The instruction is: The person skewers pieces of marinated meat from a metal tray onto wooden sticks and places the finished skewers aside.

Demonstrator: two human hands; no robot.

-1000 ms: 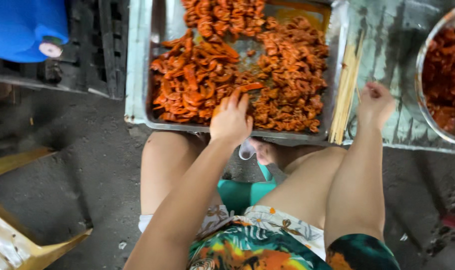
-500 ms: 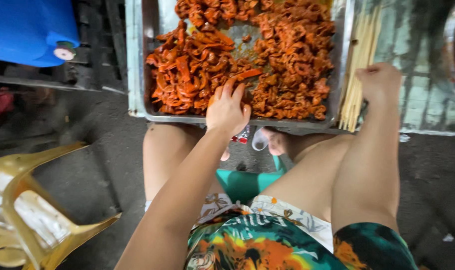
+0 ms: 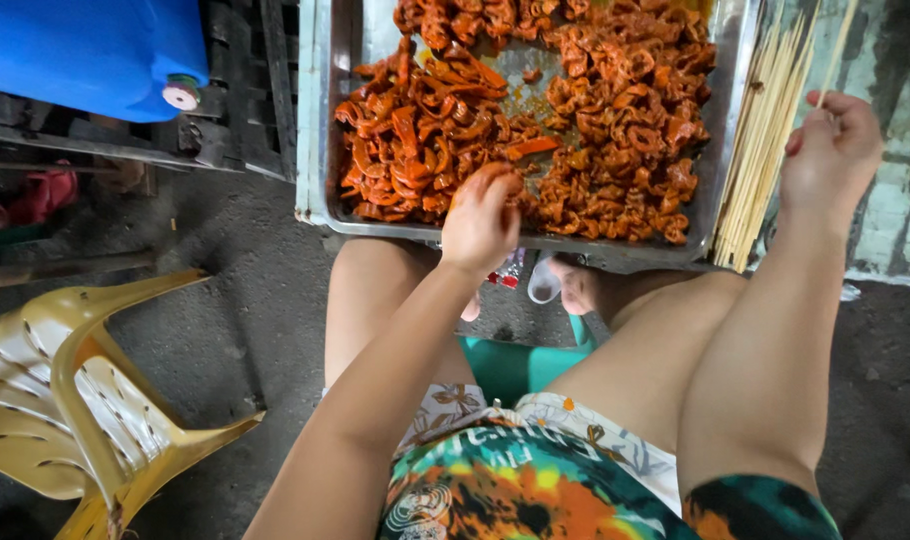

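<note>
A: Head view, item one: the orange marinated meat pieces (image 3: 575, 140) fill a shallow metal tray (image 3: 320, 130). Location of the piece in hand?

B: At the tray's near edge. The left hand (image 3: 482, 222) has its fingers bunched down on one meat piece, pinching it, likely to lift it free of the pile.

A: Right hand (image 3: 830, 150)?

B: Closed on a single bamboo skewer (image 3: 837, 45), held above the tray's right edge, beside the skewer bundle (image 3: 760, 140) lying along that edge, presumably for short reach.

A: Surroundings?

B: Blue container (image 3: 85, 50) far left; yellow plastic chair (image 3: 85, 400) overturned on the floor.
</note>
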